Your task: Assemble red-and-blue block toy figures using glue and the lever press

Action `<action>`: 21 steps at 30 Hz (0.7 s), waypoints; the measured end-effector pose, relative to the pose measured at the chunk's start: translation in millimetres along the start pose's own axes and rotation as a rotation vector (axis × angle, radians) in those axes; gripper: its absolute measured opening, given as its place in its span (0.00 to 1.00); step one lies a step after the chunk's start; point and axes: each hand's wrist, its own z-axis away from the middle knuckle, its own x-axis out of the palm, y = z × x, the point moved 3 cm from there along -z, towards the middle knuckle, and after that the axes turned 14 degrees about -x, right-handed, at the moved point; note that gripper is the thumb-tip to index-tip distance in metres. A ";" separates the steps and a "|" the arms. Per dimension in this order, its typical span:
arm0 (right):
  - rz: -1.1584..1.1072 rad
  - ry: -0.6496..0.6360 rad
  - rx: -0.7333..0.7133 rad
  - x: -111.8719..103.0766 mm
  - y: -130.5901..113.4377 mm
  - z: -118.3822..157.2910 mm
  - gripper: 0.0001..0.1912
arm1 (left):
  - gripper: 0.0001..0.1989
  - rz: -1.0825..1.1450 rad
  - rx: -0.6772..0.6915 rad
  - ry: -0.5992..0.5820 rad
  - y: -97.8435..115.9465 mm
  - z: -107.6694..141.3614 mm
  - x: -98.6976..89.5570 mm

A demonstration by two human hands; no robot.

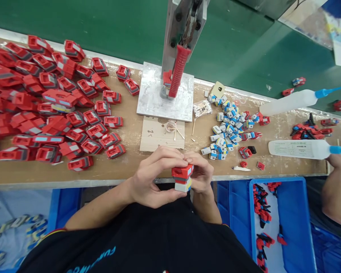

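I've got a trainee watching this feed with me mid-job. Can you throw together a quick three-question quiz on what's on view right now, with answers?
1. True or false: the left hand and the right hand are both on the red-and-white part.
2. How many white bottles with blue tips can be seen?
3. Seen from the worker's side, where does the bundle of cotton swabs lie relative to the metal base plate?
A) to its left
B) to its right
C) underneath it

Key:
1. True
2. Two
3. B
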 end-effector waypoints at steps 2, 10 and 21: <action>-0.022 0.003 -0.001 1.3 0.4 -1.2 0.29 | 0.24 -0.041 0.002 0.017 0.4 0.1 -1.4; 0.026 -0.009 -0.060 0.3 -3.7 -7.5 0.30 | 0.24 -0.100 0.091 0.096 0.8 0.1 -4.2; -0.248 0.028 0.377 4.7 -1.6 4.3 0.44 | 0.26 -0.113 0.084 0.190 -17.8 5.1 -1.0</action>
